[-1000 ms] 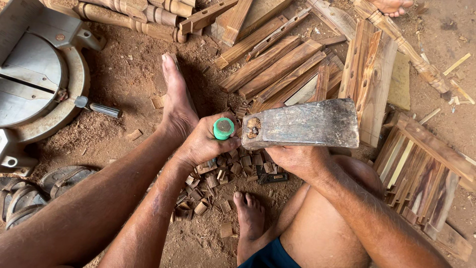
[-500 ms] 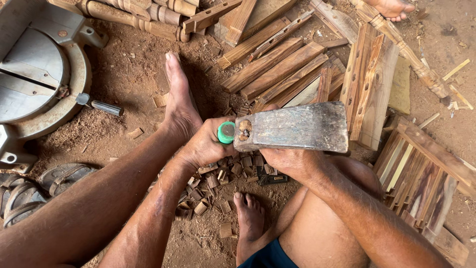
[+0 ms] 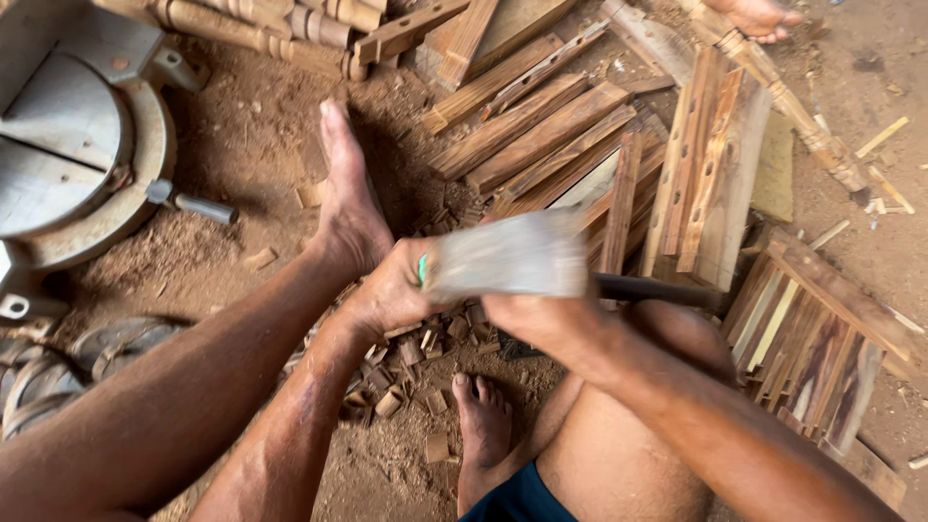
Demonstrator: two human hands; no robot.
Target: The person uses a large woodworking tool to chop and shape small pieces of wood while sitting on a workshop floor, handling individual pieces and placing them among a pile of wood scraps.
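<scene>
Okay, the right hand is wrapped tight around the dark handle of a broad flat steel blade (motion-blurred, looks like a cleaver), with the handle sticking out to the right over the bent right knee. The left hand is closed around a small green-tipped piece, mostly hidden, sitting right at the blade's left edge, touching or nearly so; can't tell which. Both hands hover above a heap of small wood offcuts on the sawdust floor. The left foot stretches out ahead, and the right foot is tucked in just below the offcuts. Stacked wooden slats lie beyond the blade, and a round metal saw table sits far left.
</scene>
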